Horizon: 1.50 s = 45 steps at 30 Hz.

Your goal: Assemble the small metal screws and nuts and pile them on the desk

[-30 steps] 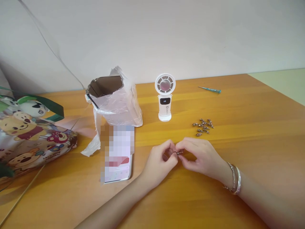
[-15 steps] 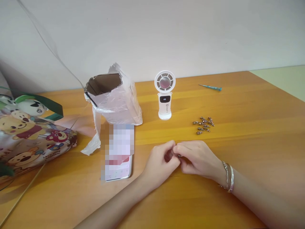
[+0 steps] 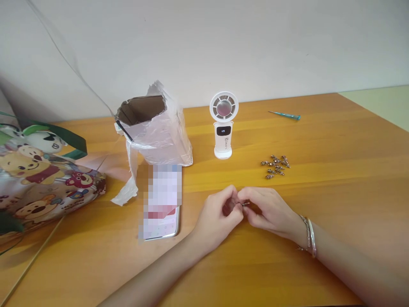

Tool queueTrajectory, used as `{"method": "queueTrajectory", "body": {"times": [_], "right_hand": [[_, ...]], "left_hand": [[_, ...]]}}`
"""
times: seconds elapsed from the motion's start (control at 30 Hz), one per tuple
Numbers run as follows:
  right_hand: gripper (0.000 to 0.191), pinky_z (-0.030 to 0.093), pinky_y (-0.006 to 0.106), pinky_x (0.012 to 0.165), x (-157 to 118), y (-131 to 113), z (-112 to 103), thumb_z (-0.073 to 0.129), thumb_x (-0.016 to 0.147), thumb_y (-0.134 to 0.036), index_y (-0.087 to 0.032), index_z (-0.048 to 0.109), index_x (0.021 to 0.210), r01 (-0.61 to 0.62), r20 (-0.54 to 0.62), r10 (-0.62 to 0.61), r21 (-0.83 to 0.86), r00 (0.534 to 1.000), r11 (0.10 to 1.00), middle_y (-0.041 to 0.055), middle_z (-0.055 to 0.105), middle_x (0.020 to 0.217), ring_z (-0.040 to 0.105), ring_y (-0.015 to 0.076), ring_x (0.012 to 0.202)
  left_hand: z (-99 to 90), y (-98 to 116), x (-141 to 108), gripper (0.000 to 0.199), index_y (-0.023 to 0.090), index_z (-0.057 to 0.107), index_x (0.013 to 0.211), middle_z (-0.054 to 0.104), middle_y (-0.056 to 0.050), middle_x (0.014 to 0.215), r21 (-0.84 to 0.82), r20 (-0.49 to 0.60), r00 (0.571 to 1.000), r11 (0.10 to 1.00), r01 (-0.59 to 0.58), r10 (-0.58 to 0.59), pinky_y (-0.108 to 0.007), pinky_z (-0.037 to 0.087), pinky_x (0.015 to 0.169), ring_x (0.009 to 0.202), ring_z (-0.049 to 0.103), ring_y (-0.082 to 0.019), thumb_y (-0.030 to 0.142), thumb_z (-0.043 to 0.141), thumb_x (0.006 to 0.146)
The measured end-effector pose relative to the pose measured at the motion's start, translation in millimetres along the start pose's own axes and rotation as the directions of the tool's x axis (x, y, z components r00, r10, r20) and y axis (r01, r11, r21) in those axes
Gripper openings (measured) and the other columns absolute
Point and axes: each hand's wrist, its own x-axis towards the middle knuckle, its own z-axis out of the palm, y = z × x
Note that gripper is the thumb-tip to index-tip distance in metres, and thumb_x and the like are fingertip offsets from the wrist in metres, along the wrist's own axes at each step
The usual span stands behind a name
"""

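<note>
My left hand [image 3: 220, 215] pinches a small metal screw-like part [image 3: 245, 204] between thumb and fingertips. Its shiny end sticks out to the right, while the rest is hidden by the fingers. My right hand [image 3: 270, 211], with bracelets at the wrist, curls in from the other side, its thumb and forefinger around the same part. Beyond the right hand lies a loose pile of several similar small metal parts [image 3: 275, 165] on the wooden table [image 3: 335, 179].
A white handheld fan [image 3: 223, 140] stands upright, its display lit. Left of it are a plastic-wrapped cardboard box [image 3: 172, 140] and a phone [image 3: 162, 228], partly blurred out. A teal screwdriver [image 3: 289, 116] lies at the back right. A cartoon-print bag [image 3: 41, 183] sits far left.
The right fingers have parted slightly from the left ones, and more of the small metal part shows between them. The whole view has shifted a little.
</note>
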Motion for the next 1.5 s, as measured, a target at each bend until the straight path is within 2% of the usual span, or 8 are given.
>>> {"method": "queueTrajectory", "body": {"times": [0.13, 0.27, 0.67, 0.87, 1.13, 1.27, 1.37, 1.5], "right_hand": [[0.014, 0.043, 0.022, 0.058, -1.5, 2.2, -3.1, 0.044, 0.078, -0.013, -0.023, 0.039, 0.086, -0.117, -0.002, 0.118, 0.1, 0.993, 0.988, -0.0023, 0.058, 0.072, 0.056, 0.0115, 0.062], [0.011, 0.046, 0.024, 0.062, -1.8, 3.6, -5.8, 0.044, 0.082, -0.016, -0.023, 0.04, 0.09, -0.104, -0.032, 0.108, 0.108, 0.994, 0.989, 0.0003, 0.061, 0.078, 0.061, 0.0133, 0.07], [0.005, 0.031, 0.023, 0.05, 1.3, -4.8, -5.8, 0.042, 0.081, -0.02, -0.021, 0.046, 0.078, -0.131, -0.118, 0.1, -0.291, 0.988, 0.948, -0.0024, 0.056, 0.064, 0.049, 0.0116, 0.055], [0.013, 0.024, 0.023, 0.046, 2.4, -7.8, -2.4, 0.041, 0.08, -0.019, -0.021, 0.042, 0.068, -0.152, -0.149, 0.106, -0.345, 0.983, 0.926, -0.0051, 0.048, 0.054, 0.039, 0.0099, 0.047], [0.015, 0.023, 0.023, 0.046, 4.7, -9.3, 1.1, 0.042, 0.077, -0.014, -0.021, 0.042, 0.064, -0.153, -0.227, 0.063, -0.402, 0.972, 0.903, -0.0052, 0.048, 0.052, 0.042, 0.0092, 0.047], [0.004, 0.031, 0.02, 0.048, 2.6, -3.6, -1.7, 0.045, 0.081, -0.019, -0.022, 0.047, 0.079, -0.141, -0.181, 0.096, -0.259, 0.979, 0.955, -0.0048, 0.058, 0.061, 0.052, 0.0092, 0.051], [0.009, 0.038, 0.019, 0.053, 0.8, 0.5, -4.1, 0.046, 0.082, -0.019, -0.022, 0.046, 0.091, -0.094, -0.117, 0.082, -0.102, 0.99, 0.99, -0.0042, 0.062, 0.069, 0.058, 0.0091, 0.058], [0.012, 0.041, 0.019, 0.055, 0.3, 1.7, -5.1, 0.047, 0.082, -0.018, -0.023, 0.047, 0.092, -0.045, -0.083, 0.041, -0.055, 0.996, 0.997, -0.0046, 0.062, 0.068, 0.059, 0.0087, 0.058]], "left_hand": [[-4.2, 1.5, 1.2, 0.009, 0.017, 0.047, 0.075, 0.049, 0.003, 0.066, -0.035, 0.019, 1.0, 0.999, -0.016, 0.017, -0.02, 0.035, 0.055, 0.061, 0.044, -0.011, 0.022, 0.045, 0.082], [-7.1, 1.4, 1.1, 0.014, 0.017, 0.052, 0.084, 0.054, 0.001, 0.074, 0.037, 0.039, 0.997, 0.997, -0.069, 0.068, -0.02, 0.037, 0.056, 0.066, 0.048, -0.012, 0.028, 0.044, 0.086], [-8.9, 0.5, 0.0, 0.02, 0.021, 0.054, 0.085, 0.063, -0.001, 0.081, 0.478, -0.003, 0.991, 0.871, -0.116, 0.134, -0.025, 0.036, 0.063, 0.072, 0.055, -0.016, 0.029, 0.036, 0.09], [-2.7, -2.1, 0.6, 0.016, 0.023, 0.05, 0.08, 0.057, 0.004, 0.069, 0.414, -0.061, 0.994, 0.908, -0.061, 0.094, -0.023, 0.031, 0.056, 0.06, 0.05, -0.014, 0.026, 0.037, 0.088], [5.3, -4.0, -0.6, 0.018, 0.022, 0.044, 0.076, 0.043, 0.005, 0.061, 0.267, -0.108, 0.993, 0.963, -0.025, 0.056, -0.022, 0.027, 0.053, 0.054, 0.038, -0.012, 0.027, 0.034, 0.09], [2.1, -5.4, -1.3, 0.017, 0.022, 0.047, 0.083, 0.044, 0.005, 0.06, 0.166, -0.073, 0.997, 0.986, -0.025, 0.037, -0.022, 0.029, 0.053, 0.054, 0.04, -0.012, 0.03, 0.034, 0.09], [0.0, -7.2, -2.2, 0.019, 0.021, 0.048, 0.087, 0.047, 0.004, 0.06, 0.142, -0.039, 0.998, 0.989, -0.049, 0.055, -0.022, 0.031, 0.055, 0.056, 0.044, -0.012, 0.029, 0.032, 0.092], [-0.2, -8.6, -2.2, 0.019, 0.021, 0.047, 0.083, 0.048, 0.004, 0.061, 0.138, -0.032, 0.997, 0.988, -0.07, 0.075, -0.022, 0.033, 0.057, 0.058, 0.046, -0.012, 0.027, 0.031, 0.092]]}}
